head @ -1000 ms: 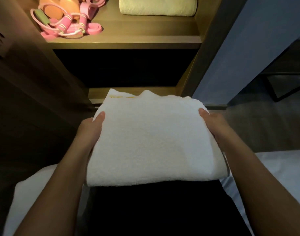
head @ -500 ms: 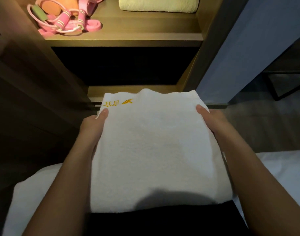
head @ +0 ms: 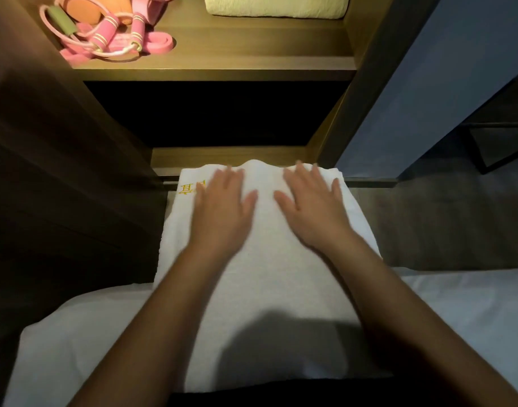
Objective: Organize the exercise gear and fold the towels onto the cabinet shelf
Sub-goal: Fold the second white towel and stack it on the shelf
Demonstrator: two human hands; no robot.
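White towel (head: 260, 277) lies under both flat hands, left hand (head: 222, 207) and right hand (head: 313, 207), fingers spread.

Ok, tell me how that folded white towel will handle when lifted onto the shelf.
Probably floppy: the white towel ripples at its far edge, so it likely sags unless supported underneath. Its fuzzy terry, under the flat left hand and right hand, looks grippy, not slippery. Folds might slide open if tilted.

I get a dim feed: warm light pools on the upper cabinet shelf (head: 251, 60), while the bay (head: 216, 113) beneath is black. The left hand (head: 222, 207) and right hand (head: 313, 210) look smeared. A soft shadow darkens the near end of the white towel (head: 269, 274), and the frame's edges bow.
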